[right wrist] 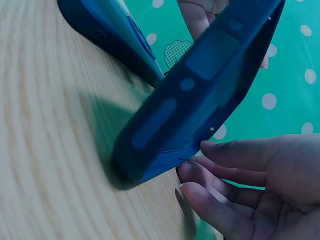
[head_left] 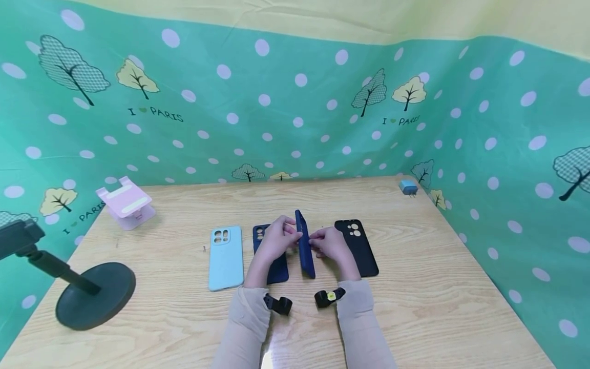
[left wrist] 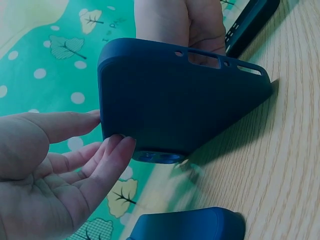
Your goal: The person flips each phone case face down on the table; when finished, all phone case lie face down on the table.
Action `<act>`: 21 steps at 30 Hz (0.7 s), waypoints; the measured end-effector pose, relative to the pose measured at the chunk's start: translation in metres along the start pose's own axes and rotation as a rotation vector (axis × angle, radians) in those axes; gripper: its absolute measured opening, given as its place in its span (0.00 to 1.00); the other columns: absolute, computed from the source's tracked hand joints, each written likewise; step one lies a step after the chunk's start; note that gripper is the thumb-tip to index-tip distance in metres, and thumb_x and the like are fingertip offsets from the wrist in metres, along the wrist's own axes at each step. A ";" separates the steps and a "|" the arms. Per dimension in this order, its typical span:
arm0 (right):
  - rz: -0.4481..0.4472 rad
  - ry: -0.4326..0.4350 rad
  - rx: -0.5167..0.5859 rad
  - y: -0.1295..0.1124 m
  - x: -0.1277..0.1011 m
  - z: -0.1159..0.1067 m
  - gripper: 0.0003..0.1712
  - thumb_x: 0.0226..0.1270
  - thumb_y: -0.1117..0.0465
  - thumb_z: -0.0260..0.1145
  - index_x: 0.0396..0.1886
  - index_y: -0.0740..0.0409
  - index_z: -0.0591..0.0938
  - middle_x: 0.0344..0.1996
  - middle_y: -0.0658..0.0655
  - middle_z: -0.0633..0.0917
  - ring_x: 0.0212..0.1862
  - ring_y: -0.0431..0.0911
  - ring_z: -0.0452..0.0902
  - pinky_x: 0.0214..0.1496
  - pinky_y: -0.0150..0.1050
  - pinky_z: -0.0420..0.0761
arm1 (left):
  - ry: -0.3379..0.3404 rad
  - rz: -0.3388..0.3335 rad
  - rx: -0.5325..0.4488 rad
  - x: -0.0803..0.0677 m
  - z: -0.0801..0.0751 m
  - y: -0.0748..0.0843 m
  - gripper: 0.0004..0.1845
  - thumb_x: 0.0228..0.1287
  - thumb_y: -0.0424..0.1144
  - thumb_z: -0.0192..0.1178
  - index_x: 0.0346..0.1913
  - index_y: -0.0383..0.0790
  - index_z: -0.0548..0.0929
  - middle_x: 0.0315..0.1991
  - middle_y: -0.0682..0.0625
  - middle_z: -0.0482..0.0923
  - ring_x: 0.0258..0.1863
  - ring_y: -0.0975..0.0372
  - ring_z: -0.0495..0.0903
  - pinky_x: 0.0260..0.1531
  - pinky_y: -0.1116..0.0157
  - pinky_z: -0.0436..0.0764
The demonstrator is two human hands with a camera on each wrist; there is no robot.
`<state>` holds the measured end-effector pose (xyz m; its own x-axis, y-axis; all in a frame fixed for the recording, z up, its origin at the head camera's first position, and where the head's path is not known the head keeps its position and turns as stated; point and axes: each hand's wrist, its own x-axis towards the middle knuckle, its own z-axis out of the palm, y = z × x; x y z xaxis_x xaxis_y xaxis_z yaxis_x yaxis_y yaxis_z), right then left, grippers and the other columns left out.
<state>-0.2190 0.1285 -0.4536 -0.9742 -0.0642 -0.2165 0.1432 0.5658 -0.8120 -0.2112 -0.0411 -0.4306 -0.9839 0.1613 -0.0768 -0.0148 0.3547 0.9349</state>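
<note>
Both hands hold a dark blue phone case [head_left: 304, 248] that stands tilted on its long side above the table. With thumb and fingers, my left hand [head_left: 275, 240] pinches one edge; the fingertips lie near the camera cutout in the left wrist view. The right hand [head_left: 331, 243] pinches the case from the other side, where the right wrist view shows its hollow inside and slotted rim [right wrist: 155, 122]. A second dark blue phone case [head_left: 278, 270] lies partly under the left hand. Beside the right forearm lies a black phone case [head_left: 364, 254]. Farther left is a light blue phone case [head_left: 226, 262].
A pink stand [head_left: 126, 202] is at the back left of the wooden table [head_left: 438, 287]. Closer in on the left stands a black round-based holder [head_left: 97, 300]. A small blue block [head_left: 408, 186] sits at the back right. Behind hangs a green dotted curtain [head_left: 286, 102].
</note>
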 end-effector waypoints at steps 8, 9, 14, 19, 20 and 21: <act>0.011 -0.043 0.051 -0.001 0.001 -0.001 0.11 0.68 0.65 0.62 0.43 0.66 0.86 0.26 0.53 0.83 0.23 0.39 0.77 0.26 0.32 0.83 | -0.004 0.012 -0.058 0.000 0.001 0.000 0.16 0.66 0.31 0.60 0.54 0.30 0.74 0.38 0.40 0.78 0.34 0.52 0.84 0.38 0.55 0.86; 0.014 -0.050 0.059 -0.001 0.001 -0.001 0.11 0.68 0.65 0.62 0.44 0.66 0.86 0.26 0.54 0.83 0.24 0.39 0.77 0.26 0.32 0.84 | -0.004 0.012 -0.060 0.000 0.001 0.000 0.15 0.66 0.31 0.60 0.54 0.30 0.74 0.38 0.40 0.78 0.33 0.53 0.84 0.38 0.55 0.86; 0.023 -0.052 0.092 -0.001 0.001 -0.001 0.12 0.69 0.64 0.61 0.45 0.66 0.86 0.29 0.57 0.85 0.26 0.39 0.78 0.28 0.33 0.84 | -0.006 0.017 -0.055 0.000 0.000 0.001 0.14 0.67 0.30 0.57 0.54 0.31 0.75 0.38 0.41 0.78 0.32 0.59 0.83 0.37 0.58 0.86; 0.020 -0.022 0.153 -0.003 -0.001 -0.006 0.14 0.70 0.62 0.61 0.47 0.66 0.85 0.34 0.63 0.87 0.26 0.43 0.82 0.29 0.34 0.85 | -0.011 0.023 -0.056 -0.001 0.001 0.002 0.13 0.68 0.28 0.56 0.54 0.31 0.75 0.38 0.41 0.78 0.32 0.60 0.82 0.37 0.58 0.86; 0.014 -0.018 0.170 -0.004 -0.001 -0.007 0.15 0.70 0.62 0.61 0.48 0.67 0.84 0.36 0.65 0.86 0.27 0.44 0.83 0.30 0.35 0.85 | -0.013 0.024 -0.056 -0.001 0.001 0.002 0.13 0.68 0.28 0.56 0.54 0.32 0.75 0.38 0.41 0.78 0.32 0.60 0.83 0.37 0.57 0.86; 0.012 -0.015 0.188 -0.005 -0.002 -0.008 0.15 0.70 0.61 0.61 0.49 0.68 0.83 0.37 0.66 0.86 0.29 0.46 0.83 0.31 0.36 0.86 | -0.013 0.025 -0.054 -0.001 0.001 0.002 0.14 0.68 0.28 0.56 0.54 0.32 0.75 0.38 0.41 0.78 0.32 0.60 0.83 0.37 0.57 0.86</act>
<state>-0.2193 0.1324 -0.4442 -0.9698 -0.0715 -0.2333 0.1859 0.4030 -0.8961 -0.2105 -0.0394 -0.4292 -0.9817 0.1813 -0.0574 -0.0003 0.3006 0.9537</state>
